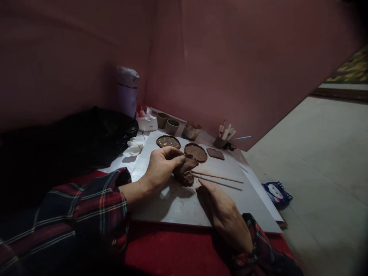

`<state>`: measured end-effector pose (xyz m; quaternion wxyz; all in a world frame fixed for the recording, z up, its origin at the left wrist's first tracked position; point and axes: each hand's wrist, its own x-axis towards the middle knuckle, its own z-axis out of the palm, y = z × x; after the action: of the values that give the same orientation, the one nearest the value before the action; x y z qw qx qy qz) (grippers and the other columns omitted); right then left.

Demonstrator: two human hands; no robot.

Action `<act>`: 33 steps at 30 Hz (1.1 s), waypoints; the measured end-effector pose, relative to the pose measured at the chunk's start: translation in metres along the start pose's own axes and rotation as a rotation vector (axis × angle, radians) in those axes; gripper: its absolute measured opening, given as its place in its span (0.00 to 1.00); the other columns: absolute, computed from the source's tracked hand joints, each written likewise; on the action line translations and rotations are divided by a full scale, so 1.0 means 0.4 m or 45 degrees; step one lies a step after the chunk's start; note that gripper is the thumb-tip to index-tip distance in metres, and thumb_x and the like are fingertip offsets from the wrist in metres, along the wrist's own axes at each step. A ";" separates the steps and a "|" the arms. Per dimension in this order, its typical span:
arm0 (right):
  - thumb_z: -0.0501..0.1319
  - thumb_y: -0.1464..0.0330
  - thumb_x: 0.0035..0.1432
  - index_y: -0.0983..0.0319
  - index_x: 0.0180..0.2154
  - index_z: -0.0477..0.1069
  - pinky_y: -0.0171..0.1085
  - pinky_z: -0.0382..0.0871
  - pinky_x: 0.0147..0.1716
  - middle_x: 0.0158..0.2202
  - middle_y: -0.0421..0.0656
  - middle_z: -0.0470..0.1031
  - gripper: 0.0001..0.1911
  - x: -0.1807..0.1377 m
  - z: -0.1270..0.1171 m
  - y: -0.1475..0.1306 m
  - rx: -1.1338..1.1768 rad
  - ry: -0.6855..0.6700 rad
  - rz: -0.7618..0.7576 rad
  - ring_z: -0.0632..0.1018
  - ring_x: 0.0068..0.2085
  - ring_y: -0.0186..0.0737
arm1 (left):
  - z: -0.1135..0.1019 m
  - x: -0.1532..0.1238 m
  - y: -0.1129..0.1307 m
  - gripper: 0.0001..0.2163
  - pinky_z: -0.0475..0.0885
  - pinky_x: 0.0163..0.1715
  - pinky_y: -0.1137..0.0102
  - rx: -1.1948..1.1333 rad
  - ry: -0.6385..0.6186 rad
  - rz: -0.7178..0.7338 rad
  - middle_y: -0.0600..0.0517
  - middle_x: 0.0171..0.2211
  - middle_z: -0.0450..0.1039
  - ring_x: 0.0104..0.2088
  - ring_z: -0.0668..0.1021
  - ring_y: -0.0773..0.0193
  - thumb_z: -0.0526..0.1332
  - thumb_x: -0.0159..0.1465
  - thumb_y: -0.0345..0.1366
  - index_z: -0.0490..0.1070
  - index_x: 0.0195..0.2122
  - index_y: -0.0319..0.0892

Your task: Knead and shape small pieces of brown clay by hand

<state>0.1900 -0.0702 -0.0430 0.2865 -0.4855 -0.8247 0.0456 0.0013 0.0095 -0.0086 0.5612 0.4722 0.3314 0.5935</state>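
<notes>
My left hand (163,165) pinches the upper edge of a lump of brown clay (186,168) between thumb and fingers. The clay is bent and rough, with a crumbly lower end close to the white board. A thin brown stick (218,177) reaches rightward from the clay, its shadow on the board below; whether it is stuck in the clay I cannot tell. Beneath the stick, my right hand (220,207) is open with stretched fingers pointing at the clay, apart from it. Its palm side is partly hidden.
Behind the clay on the white board (178,212) lie a yellow-dotted round clay piece (168,142), a plain round one (196,153) and a small rectangular slab (215,154). Farther back stand cups (172,127), a glass bowl (191,131) and a tool holder (220,142). A black bag (94,134) is left.
</notes>
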 end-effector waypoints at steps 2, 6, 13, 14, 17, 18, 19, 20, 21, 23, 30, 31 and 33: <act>0.49 0.73 0.65 0.59 0.60 0.57 0.47 0.68 0.54 0.55 0.48 0.69 0.22 0.004 0.001 0.006 -0.028 0.032 0.015 0.71 0.55 0.44 | 0.000 0.000 0.000 0.02 0.67 0.25 0.74 0.004 -0.008 -0.003 0.54 0.21 0.74 0.22 0.72 0.69 0.67 0.48 0.27 0.75 0.24 0.37; 0.49 0.73 0.65 0.60 0.59 0.58 0.47 0.66 0.56 0.56 0.49 0.69 0.21 0.022 0.008 0.016 -0.016 0.069 0.005 0.69 0.57 0.44 | -0.001 0.002 -0.002 0.03 0.66 0.24 0.74 0.017 -0.011 -0.001 0.54 0.22 0.75 0.23 0.72 0.69 0.67 0.48 0.27 0.76 0.25 0.37; 0.50 0.72 0.65 0.60 0.59 0.59 0.45 0.67 0.54 0.54 0.48 0.69 0.21 -0.009 -0.003 0.012 0.019 0.066 0.095 0.71 0.55 0.43 | 0.000 -0.001 0.005 0.02 0.68 0.27 0.74 0.054 0.004 0.002 0.53 0.23 0.75 0.26 0.74 0.68 0.66 0.49 0.26 0.76 0.25 0.37; 0.50 0.71 0.65 0.60 0.58 0.59 0.45 0.67 0.54 0.54 0.48 0.69 0.20 -0.009 -0.003 0.016 0.012 0.102 0.133 0.71 0.55 0.44 | 0.000 -0.002 0.006 0.02 0.69 0.28 0.74 0.061 0.004 0.003 0.53 0.23 0.75 0.26 0.74 0.68 0.66 0.49 0.26 0.76 0.25 0.36; 0.49 0.70 0.66 0.61 0.57 0.60 0.47 0.67 0.53 0.53 0.50 0.70 0.19 0.003 0.003 0.035 -0.038 0.151 0.214 0.72 0.54 0.45 | 0.001 -0.005 0.008 0.02 0.69 0.27 0.74 0.076 0.002 0.002 0.53 0.23 0.75 0.25 0.74 0.69 0.66 0.50 0.26 0.77 0.25 0.37; 0.49 0.71 0.66 0.62 0.57 0.60 0.48 0.68 0.53 0.53 0.51 0.71 0.19 0.009 0.007 0.042 -0.055 0.155 0.230 0.72 0.54 0.45 | 0.001 -0.005 0.008 0.02 0.69 0.27 0.74 0.079 0.001 0.002 0.53 0.23 0.75 0.25 0.74 0.68 0.65 0.50 0.25 0.77 0.25 0.37; 0.48 0.71 0.66 0.62 0.57 0.60 0.48 0.68 0.53 0.52 0.51 0.71 0.19 0.015 0.010 0.049 -0.070 0.156 0.238 0.72 0.53 0.45 | 0.001 -0.005 0.008 0.02 0.69 0.27 0.74 0.080 0.001 0.002 0.53 0.23 0.76 0.25 0.74 0.68 0.65 0.50 0.25 0.77 0.25 0.37; 0.48 0.72 0.66 0.63 0.57 0.60 0.48 0.67 0.53 0.52 0.51 0.71 0.19 0.020 0.013 0.055 -0.078 0.152 0.235 0.72 0.54 0.45 | 0.001 -0.004 0.007 0.02 0.69 0.27 0.74 0.079 0.002 0.002 0.53 0.23 0.76 0.25 0.74 0.68 0.65 0.50 0.25 0.77 0.25 0.37; 0.48 0.72 0.65 0.63 0.57 0.60 0.49 0.67 0.53 0.53 0.51 0.70 0.19 0.024 0.016 0.060 -0.083 0.144 0.227 0.71 0.54 0.45 | 0.001 -0.003 0.006 0.02 0.69 0.27 0.74 0.079 0.001 0.003 0.53 0.23 0.76 0.25 0.74 0.68 0.65 0.50 0.25 0.76 0.25 0.37; 0.48 0.73 0.65 0.62 0.57 0.60 0.49 0.66 0.54 0.53 0.51 0.70 0.20 0.029 0.019 0.066 -0.085 0.131 0.205 0.71 0.55 0.45 | 0.001 -0.001 0.003 0.02 0.69 0.27 0.74 0.077 -0.001 0.004 0.53 0.23 0.76 0.25 0.74 0.68 0.65 0.50 0.26 0.76 0.25 0.37; 0.48 0.75 0.64 0.59 0.56 0.62 0.44 0.66 0.55 0.52 0.47 0.71 0.20 -0.005 0.008 0.019 -0.006 0.056 0.150 0.71 0.54 0.42 | 0.001 -0.001 0.002 0.02 0.69 0.30 0.73 0.075 -0.011 0.012 0.53 0.24 0.76 0.27 0.75 0.68 0.66 0.49 0.27 0.76 0.25 0.37; 0.48 0.74 0.64 0.59 0.56 0.62 0.43 0.66 0.55 0.53 0.47 0.70 0.20 -0.012 0.005 0.008 0.021 0.025 0.142 0.71 0.55 0.42 | 0.000 -0.001 0.003 0.02 0.69 0.30 0.73 0.075 -0.012 0.010 0.53 0.24 0.76 0.27 0.75 0.68 0.66 0.49 0.27 0.76 0.26 0.36; 0.48 0.73 0.64 0.58 0.57 0.61 0.41 0.66 0.55 0.53 0.46 0.70 0.20 -0.021 -0.002 -0.002 0.060 0.006 0.131 0.71 0.55 0.41 | 0.000 -0.001 0.004 0.02 0.69 0.30 0.73 0.072 -0.019 0.005 0.53 0.24 0.76 0.27 0.75 0.68 0.66 0.50 0.27 0.76 0.26 0.36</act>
<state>0.1930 -0.0776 -0.0457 0.2971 -0.5205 -0.7966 0.0786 0.0007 0.0090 -0.0074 0.5488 0.4929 0.3431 0.5815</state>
